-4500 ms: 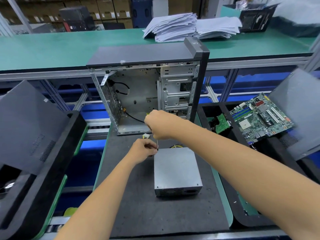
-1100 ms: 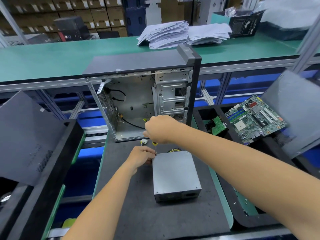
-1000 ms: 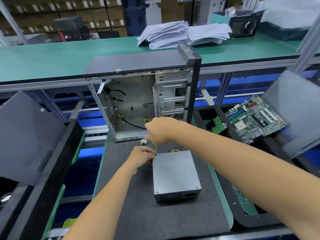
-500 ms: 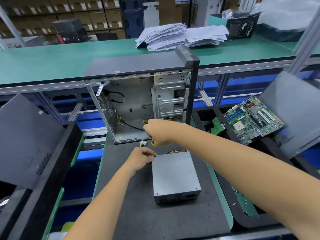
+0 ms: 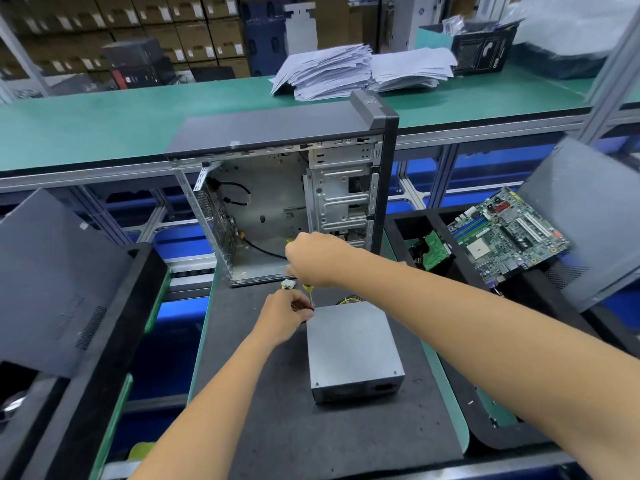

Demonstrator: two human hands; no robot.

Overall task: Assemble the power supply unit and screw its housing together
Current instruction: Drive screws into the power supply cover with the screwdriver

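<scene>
Driving a screw at the far-left top corner of the power supply unit [image 5: 353,348].

Right hand [image 5: 315,259] curls around the yellow-handled screwdriver [image 5: 309,292], shaft upright; left hand [image 5: 285,317] pinches at the tip, apparently steadying a screw (too small to confirm). Risk: tip cams out or shaft tilts, so the screw cross-threads or drops onto the black mat [image 5: 263,410]; left fingertips sit right beside the tip. Unit lies just right of the left hand, below the right; open computer case [image 5: 277,202] beyond both.
</scene>
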